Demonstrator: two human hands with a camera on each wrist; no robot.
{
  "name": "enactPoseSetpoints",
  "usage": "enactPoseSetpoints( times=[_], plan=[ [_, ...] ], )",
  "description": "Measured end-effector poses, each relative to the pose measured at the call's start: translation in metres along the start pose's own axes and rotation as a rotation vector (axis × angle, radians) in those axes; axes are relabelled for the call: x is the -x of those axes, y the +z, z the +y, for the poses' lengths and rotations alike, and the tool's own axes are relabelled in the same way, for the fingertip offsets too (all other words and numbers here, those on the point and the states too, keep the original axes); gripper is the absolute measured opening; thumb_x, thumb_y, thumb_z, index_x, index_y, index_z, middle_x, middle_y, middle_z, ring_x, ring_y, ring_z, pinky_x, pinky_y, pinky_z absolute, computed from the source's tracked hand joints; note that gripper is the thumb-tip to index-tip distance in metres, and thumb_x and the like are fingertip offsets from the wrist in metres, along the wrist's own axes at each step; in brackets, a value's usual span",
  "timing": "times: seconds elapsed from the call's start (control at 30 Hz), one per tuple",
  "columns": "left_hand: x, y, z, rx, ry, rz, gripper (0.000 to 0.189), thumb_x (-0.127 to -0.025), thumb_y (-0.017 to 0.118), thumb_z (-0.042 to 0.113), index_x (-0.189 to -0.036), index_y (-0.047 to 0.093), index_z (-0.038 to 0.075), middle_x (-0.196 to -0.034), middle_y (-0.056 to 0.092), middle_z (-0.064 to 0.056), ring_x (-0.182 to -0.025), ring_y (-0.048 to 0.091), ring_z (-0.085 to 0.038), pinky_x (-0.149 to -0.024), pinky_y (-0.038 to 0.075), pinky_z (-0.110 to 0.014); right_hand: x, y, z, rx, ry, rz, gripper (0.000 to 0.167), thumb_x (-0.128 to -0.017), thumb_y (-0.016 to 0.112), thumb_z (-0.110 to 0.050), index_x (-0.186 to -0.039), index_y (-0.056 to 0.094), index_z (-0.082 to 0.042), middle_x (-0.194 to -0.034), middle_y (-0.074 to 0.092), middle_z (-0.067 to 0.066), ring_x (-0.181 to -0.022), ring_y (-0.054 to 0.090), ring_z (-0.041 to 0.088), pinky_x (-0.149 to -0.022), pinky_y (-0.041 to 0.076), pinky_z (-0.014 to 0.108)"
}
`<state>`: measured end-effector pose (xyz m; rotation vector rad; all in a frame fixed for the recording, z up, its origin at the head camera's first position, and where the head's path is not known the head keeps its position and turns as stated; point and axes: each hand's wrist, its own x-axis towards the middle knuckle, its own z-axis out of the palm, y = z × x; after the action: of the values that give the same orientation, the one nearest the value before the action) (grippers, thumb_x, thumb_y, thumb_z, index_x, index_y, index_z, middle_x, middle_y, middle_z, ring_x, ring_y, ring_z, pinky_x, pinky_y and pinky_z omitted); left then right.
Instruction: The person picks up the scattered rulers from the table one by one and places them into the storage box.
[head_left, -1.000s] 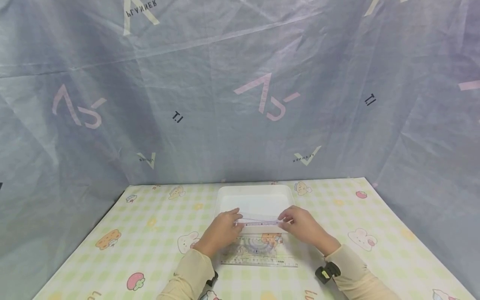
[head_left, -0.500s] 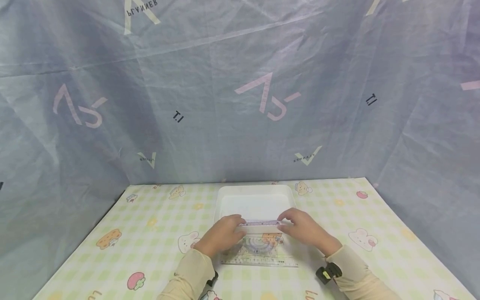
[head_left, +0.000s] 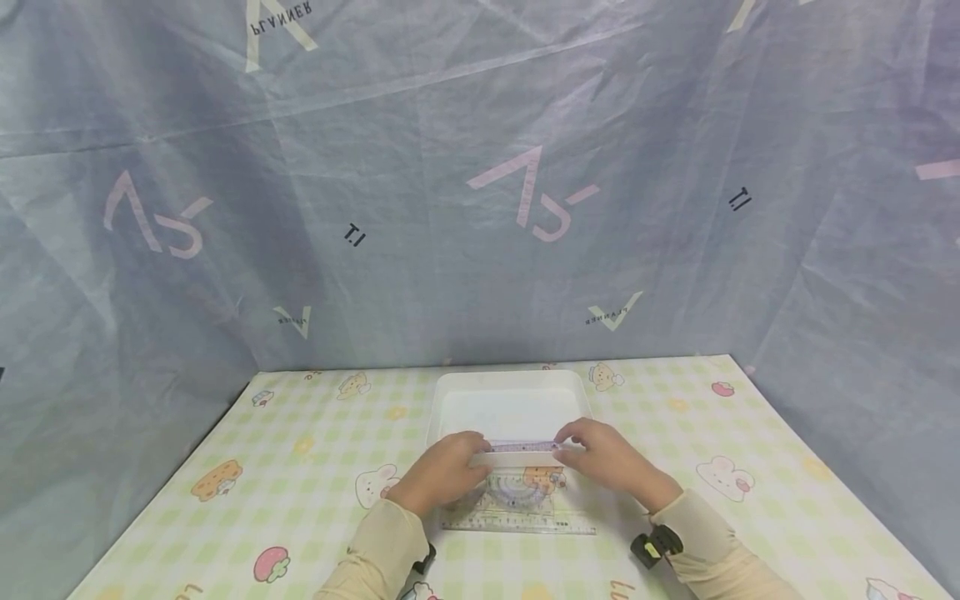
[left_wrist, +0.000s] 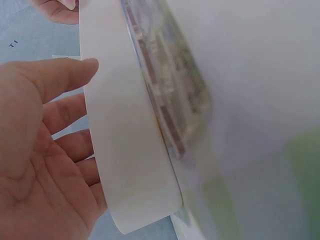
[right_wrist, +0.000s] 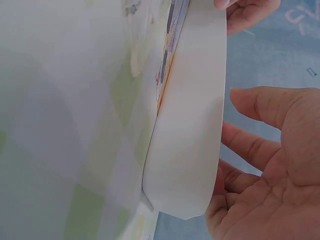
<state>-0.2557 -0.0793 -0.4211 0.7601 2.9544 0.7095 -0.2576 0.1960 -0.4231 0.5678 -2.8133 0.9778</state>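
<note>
A white rectangular tray point(head_left: 522, 459) stands at the back middle of the table. Inside it, along the near wall, lies a purple-marked ruler point(head_left: 522, 447). My left hand point(head_left: 450, 468) is at the ruler's left end, fingers reaching over the tray rim. At the other end is my right hand point(head_left: 603, 454), its fingertips also past the rim. In both wrist views the thumbs stand apart from the fingers, and the tray wall point(left_wrist: 120, 125) hides the fingertips. On the table just before the tray lie a clear protractor point(head_left: 517, 493) and a clear straight ruler point(head_left: 532, 523).
A checked cloth with cartoon prints point(head_left: 285, 475) covers the table. Grey-blue fabric point(head_left: 420, 275) hangs behind and along both sides. Each wrist wears a dark strap device point(head_left: 657, 545). My left forearm partly overlaps the clear pieces' left side.
The purple-marked ruler has come down level against the tray's near wall; a second ago it showed tilted between my hands. My left hand has lowered slightly. The last half second shows almost no motion.
</note>
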Motion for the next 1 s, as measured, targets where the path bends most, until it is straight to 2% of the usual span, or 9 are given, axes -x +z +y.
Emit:
enactPoseSetpoints(
  times=[0.17, 0.37, 0.47, 0.6, 0.73, 0.8, 0.9, 1.0],
  plan=[
    [0.001, 0.000, 0.000, -0.030, 0.025, 0.007, 0.035, -0.097, 0.063, 0.027, -0.125, 0.067, 0.007, -0.138, 0.059, -0.011, -0.130, 0.053, -0.030, -0.109, 0.041, -0.047, 0.000, 0.001, 0.001, 0.001, -0.006, 0.001, 0.016, -0.092, 0.069, -0.019, -0.104, 0.072, -0.009, -0.112, 0.069, 0.008, -0.107, 0.063, 0.033, -0.094, 0.049, 0.053],
    [0.002, -0.001, 0.002, -0.118, 0.104, 0.086, 0.028, -0.095, 0.067, 0.027, -0.116, 0.072, 0.009, -0.131, 0.064, -0.009, -0.123, 0.059, -0.028, -0.104, 0.046, -0.045, 0.000, -0.002, -0.001, 0.000, -0.022, -0.012, 0.017, -0.093, 0.068, -0.018, -0.107, 0.071, -0.009, -0.113, 0.068, 0.009, -0.107, 0.062, 0.032, -0.092, 0.049, 0.053],
    [0.002, -0.004, 0.004, -0.147, 0.141, 0.118, 0.025, -0.094, 0.068, 0.026, -0.113, 0.073, 0.010, -0.129, 0.065, -0.009, -0.120, 0.061, -0.027, -0.102, 0.048, -0.043, 0.001, -0.005, -0.004, 0.006, -0.034, -0.017, 0.017, -0.093, 0.067, -0.018, -0.109, 0.070, -0.010, -0.116, 0.068, 0.009, -0.108, 0.062, 0.032, -0.091, 0.050, 0.052],
    [0.005, -0.015, 0.010, -0.164, 0.155, 0.126, 0.022, -0.094, 0.068, 0.027, -0.109, 0.073, 0.012, -0.127, 0.066, -0.007, -0.118, 0.061, -0.025, -0.100, 0.050, -0.042, 0.002, -0.010, -0.012, 0.027, -0.085, -0.013, 0.019, -0.093, 0.069, -0.018, -0.111, 0.069, -0.011, -0.119, 0.067, 0.008, -0.110, 0.062, 0.032, -0.090, 0.053, 0.049],
    [0.007, -0.026, 0.017, -0.158, 0.155, 0.101, 0.019, -0.093, 0.070, 0.027, -0.106, 0.074, 0.014, -0.120, 0.067, -0.001, -0.112, 0.062, -0.021, -0.096, 0.052, -0.039, 0.006, -0.015, -0.027, 0.032, -0.165, 0.004, 0.020, -0.092, 0.070, -0.017, -0.111, 0.069, -0.012, -0.119, 0.066, 0.004, -0.110, 0.062, 0.028, -0.091, 0.053, 0.048],
    [0.008, -0.030, 0.020, -0.159, 0.158, 0.069, 0.019, -0.092, 0.071, 0.028, -0.105, 0.074, 0.016, -0.114, 0.068, 0.003, -0.107, 0.063, -0.017, -0.093, 0.052, -0.037, 0.009, -0.017, -0.034, 0.027, -0.197, -0.001, 0.020, -0.091, 0.072, -0.018, -0.111, 0.069, -0.013, -0.117, 0.066, 0.000, -0.108, 0.063, 0.026, -0.090, 0.053, 0.046],
    [0.010, -0.033, 0.027, -0.134, 0.164, -0.014, 0.021, -0.089, 0.074, 0.030, -0.106, 0.074, 0.017, -0.109, 0.068, 0.007, -0.103, 0.063, -0.013, -0.092, 0.052, -0.034, 0.015, -0.018, -0.044, 0.004, -0.231, -0.039, 0.021, -0.090, 0.073, -0.019, -0.110, 0.069, -0.015, -0.112, 0.067, -0.004, -0.103, 0.064, 0.024, -0.084, 0.055, 0.041],
    [0.014, -0.032, 0.034, -0.074, 0.161, -0.110, 0.025, -0.087, 0.076, 0.029, -0.108, 0.073, 0.018, -0.111, 0.068, 0.009, -0.109, 0.063, -0.012, -0.096, 0.051, -0.034, 0.022, -0.017, -0.046, -0.004, -0.265, -0.101, 0.021, -0.090, 0.073, -0.019, -0.110, 0.069, -0.015, -0.108, 0.067, -0.004, -0.099, 0.065, 0.022, -0.078, 0.056, 0.036]
  ],
)
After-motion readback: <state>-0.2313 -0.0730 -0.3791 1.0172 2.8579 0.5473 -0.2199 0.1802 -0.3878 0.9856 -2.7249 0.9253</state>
